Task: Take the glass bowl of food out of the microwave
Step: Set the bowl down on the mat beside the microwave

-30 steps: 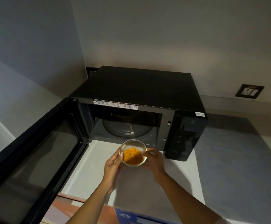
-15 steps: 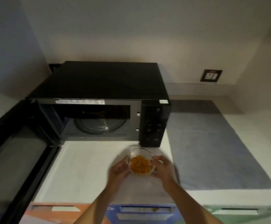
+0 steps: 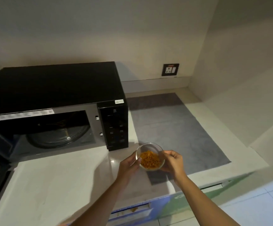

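Two hands, left hand [image 3: 129, 163] and right hand [image 3: 173, 162], clasp the bowl [image 3: 150, 156] between them, upright, just right of the microwave [image 3: 54, 88], clear of its cavity.

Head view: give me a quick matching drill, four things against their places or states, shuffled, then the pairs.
Things:
1. bowl
2. microwave
3. socket
4. mat

States:
A. on the wall
B. door open, turntable bare
C. held between left hand and right hand
D. flat on the counter, right of the microwave

Pairs: 1-C, 2-B, 3-A, 4-D
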